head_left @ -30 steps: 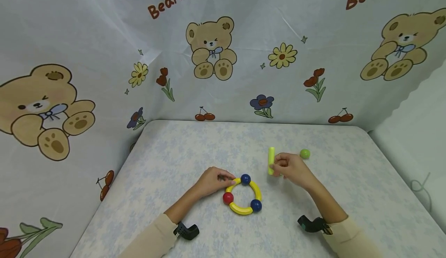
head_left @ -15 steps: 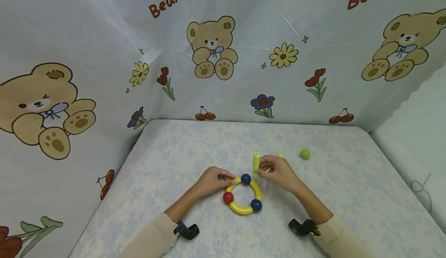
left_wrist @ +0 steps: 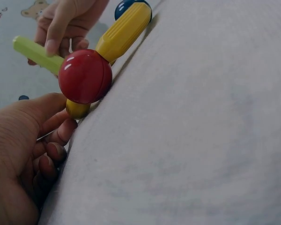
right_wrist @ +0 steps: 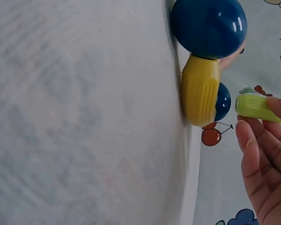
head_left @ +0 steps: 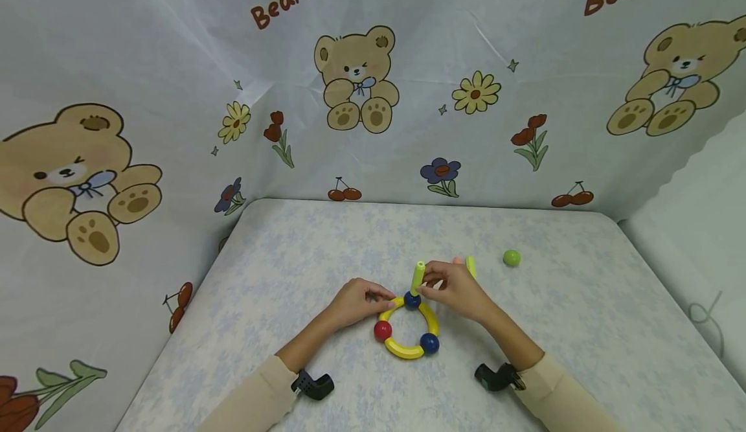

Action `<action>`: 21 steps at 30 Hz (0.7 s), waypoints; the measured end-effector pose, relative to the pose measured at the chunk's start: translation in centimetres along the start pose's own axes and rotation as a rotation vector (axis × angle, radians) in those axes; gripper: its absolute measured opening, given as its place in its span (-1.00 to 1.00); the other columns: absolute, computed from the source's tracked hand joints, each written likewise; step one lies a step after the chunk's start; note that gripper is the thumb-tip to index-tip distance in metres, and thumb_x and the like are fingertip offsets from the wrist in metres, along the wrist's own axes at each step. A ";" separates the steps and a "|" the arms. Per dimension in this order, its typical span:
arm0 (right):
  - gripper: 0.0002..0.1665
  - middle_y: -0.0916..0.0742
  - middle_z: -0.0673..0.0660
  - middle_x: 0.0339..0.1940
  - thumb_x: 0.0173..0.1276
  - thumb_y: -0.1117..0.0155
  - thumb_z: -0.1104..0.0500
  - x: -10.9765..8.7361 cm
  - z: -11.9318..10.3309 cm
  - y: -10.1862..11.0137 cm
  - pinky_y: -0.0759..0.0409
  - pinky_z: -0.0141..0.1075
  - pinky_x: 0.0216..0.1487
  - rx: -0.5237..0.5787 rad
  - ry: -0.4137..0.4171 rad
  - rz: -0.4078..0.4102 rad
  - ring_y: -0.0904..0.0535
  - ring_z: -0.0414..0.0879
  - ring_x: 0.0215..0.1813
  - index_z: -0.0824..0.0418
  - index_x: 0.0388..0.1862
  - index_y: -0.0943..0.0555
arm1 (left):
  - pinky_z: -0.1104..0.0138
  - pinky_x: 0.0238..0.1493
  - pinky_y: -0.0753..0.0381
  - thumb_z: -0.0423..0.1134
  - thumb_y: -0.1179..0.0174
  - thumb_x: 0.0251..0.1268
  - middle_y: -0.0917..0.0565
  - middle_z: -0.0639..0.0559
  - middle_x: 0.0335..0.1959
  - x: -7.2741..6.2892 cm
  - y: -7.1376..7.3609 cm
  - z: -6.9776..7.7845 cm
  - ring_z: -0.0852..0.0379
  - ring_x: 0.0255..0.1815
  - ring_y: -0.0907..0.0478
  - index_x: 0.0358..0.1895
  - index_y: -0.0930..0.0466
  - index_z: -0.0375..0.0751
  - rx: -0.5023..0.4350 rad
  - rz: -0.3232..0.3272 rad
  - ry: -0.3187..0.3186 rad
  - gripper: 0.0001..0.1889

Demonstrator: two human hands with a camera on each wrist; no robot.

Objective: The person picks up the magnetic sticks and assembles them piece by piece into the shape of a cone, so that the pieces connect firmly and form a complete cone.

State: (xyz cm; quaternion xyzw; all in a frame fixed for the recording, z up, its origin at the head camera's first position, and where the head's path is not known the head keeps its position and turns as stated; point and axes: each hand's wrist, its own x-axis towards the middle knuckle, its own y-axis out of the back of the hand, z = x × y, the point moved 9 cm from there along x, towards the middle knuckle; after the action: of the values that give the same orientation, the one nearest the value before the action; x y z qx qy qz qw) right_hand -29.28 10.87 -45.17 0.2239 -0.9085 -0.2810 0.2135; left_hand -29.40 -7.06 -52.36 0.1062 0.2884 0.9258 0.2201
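A ring of curved yellow rods (head_left: 404, 352) lies on the table, joined by a red ball (head_left: 383, 331) and two blue balls, one at its far side (head_left: 412, 301) and one at its lower right (head_left: 429, 343). My left hand (head_left: 354, 304) pinches the ring's upper-left yellow rod between thumb and fingers. In my right hand (head_left: 456, 291), a straight light green rod (head_left: 418, 278) is pinched, standing nearly upright and slightly tilted over the far blue ball. The right wrist view shows a narrow gap between the green rod's end (right_wrist: 240, 104) and that ball.
Partly hidden behind my right hand lie another light green rod (head_left: 471, 267) and a small pink piece (head_left: 457, 260). A green ball (head_left: 511, 258) sits farther right. A bear-printed cloth (head_left: 396, 173) hangs along the table's far edge.
My right hand has carried the green rod leftward to above the far blue ball, uncovering another green rod and the pink piece behind it. The left hand and ring have stayed put.
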 end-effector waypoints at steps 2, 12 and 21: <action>-0.86 -0.79 -0.07 -0.26 0.34 -0.47 0.20 0.1 -0.1 -0.1 -0.64 -0.32 -0.33 -0.015 0.016 -0.004 -0.72 -0.18 -0.24 0.09 -0.13 -0.73 | 0.41 -0.55 -0.44 0.00 -0.40 0.31 -0.70 0.33 -0.46 0.0 -0.1 -0.1 0.28 -0.60 -0.45 -0.14 -0.84 0.11 -0.008 0.001 0.003 -0.83; -0.87 -0.80 -0.03 -0.24 0.35 -0.47 0.19 0.1 0.2 -0.5 -0.65 -0.33 -0.34 -0.055 0.014 -0.047 -0.69 -0.18 -0.24 0.08 -0.15 -0.71 | 0.39 -0.53 -0.45 0.03 -0.40 0.30 -0.71 0.33 -0.45 0.2 -0.1 -0.4 0.27 -0.57 -0.48 -0.14 -0.84 0.14 -0.017 0.002 0.020 -0.83; -0.88 -0.73 -0.02 -0.44 0.30 -0.50 0.24 -0.6 1.4 -0.8 -0.61 -0.35 -0.43 -0.035 -0.109 -0.149 -0.61 -0.19 -0.43 0.24 -0.29 -0.69 | 0.40 -0.51 -0.46 0.01 -0.42 0.29 -0.72 0.32 -0.39 0.3 0.0 -0.3 0.26 -0.52 -0.47 -0.10 -0.84 0.08 -0.024 -0.075 0.038 -0.79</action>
State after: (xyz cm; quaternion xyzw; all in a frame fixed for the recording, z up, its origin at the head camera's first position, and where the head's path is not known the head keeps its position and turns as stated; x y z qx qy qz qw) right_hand -29.33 11.18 -46.88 0.2714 -0.8946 -0.3235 0.1462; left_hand -29.77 -7.10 -52.59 0.0753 0.2853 0.9221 0.2502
